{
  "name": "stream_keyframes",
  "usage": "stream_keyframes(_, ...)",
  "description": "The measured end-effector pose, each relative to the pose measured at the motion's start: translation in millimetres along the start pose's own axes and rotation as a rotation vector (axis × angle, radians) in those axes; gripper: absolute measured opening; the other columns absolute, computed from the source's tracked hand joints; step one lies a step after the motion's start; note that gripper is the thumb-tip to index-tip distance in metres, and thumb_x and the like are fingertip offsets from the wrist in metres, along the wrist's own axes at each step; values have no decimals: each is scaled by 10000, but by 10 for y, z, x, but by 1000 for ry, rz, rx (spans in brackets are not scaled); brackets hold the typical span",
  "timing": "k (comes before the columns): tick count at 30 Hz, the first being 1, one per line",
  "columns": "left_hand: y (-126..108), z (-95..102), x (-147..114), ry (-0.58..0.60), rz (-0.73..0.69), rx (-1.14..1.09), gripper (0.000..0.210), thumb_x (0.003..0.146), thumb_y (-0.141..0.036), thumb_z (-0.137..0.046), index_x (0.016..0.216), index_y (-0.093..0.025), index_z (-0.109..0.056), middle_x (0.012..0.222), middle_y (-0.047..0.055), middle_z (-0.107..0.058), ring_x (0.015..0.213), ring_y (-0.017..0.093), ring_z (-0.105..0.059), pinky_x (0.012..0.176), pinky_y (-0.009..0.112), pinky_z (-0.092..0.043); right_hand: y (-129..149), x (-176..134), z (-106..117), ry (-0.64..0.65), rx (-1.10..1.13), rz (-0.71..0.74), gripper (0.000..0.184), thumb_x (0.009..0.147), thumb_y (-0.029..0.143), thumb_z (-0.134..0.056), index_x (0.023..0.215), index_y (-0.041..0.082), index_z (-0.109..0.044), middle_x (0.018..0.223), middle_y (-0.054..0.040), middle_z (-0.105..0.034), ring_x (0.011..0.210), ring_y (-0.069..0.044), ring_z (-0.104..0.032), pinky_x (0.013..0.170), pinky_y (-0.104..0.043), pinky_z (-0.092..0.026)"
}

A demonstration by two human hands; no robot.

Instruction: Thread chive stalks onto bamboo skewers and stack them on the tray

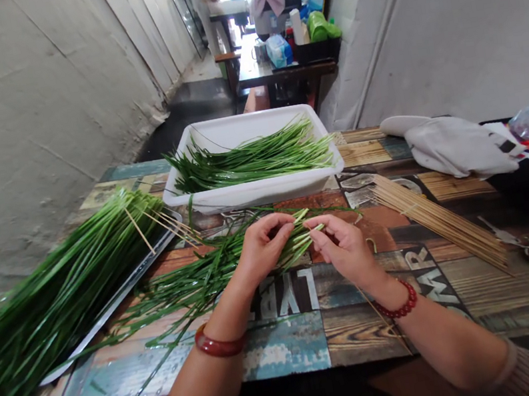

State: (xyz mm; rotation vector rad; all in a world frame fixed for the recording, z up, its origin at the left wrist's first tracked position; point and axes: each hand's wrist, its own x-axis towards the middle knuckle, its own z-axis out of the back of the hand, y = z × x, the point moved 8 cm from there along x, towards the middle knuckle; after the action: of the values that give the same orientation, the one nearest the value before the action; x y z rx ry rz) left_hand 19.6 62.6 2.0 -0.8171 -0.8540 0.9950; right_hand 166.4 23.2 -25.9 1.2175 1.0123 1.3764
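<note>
My left hand [268, 241] is closed in a pinch on a few garlic chives [301, 216] near their pale stem ends. Close beside it, my right hand [346, 245] is pinched shut at the white end of a stem. A thin bamboo skewer [380, 317] runs from under that hand towards the table's front edge; its tip is hidden by the fingers. Loose garlic chives [187, 280] lie spread under and left of my hands, leaves pointing left.
A white plastic tub [253, 193] holding more chives stands behind my hands. On the left, a large chive pile [69, 278] rests on a tray, with several skewers on it. Right are a skewer bundle [438, 223], scissors [508, 231] and a white cap [458, 142]. People stand far back.
</note>
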Motion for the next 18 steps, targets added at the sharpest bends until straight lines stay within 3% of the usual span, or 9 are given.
stream_keyframes(8,-14,-43,-16,38,38,-53,231,854,-319,-546,770,-132,-652,694,4,-615,653,108,-522,599,193,-418,21,-5,-78,79,65,-18,246,893,368,-537,1035,186,-622,581,57,-525,399,-64,-424,406,-190,-344)
stream_keyframes(18,-10,-72,-42,52,77,-158,192,845,-287,-566,861,-141,-689,703,-10,-621,655,106,-527,606,203,-415,-19,6,-56,70,25,-33,213,899,349,-534,1015,197,-628,582,43,-531,422,-82,-430,405,-209,-333)
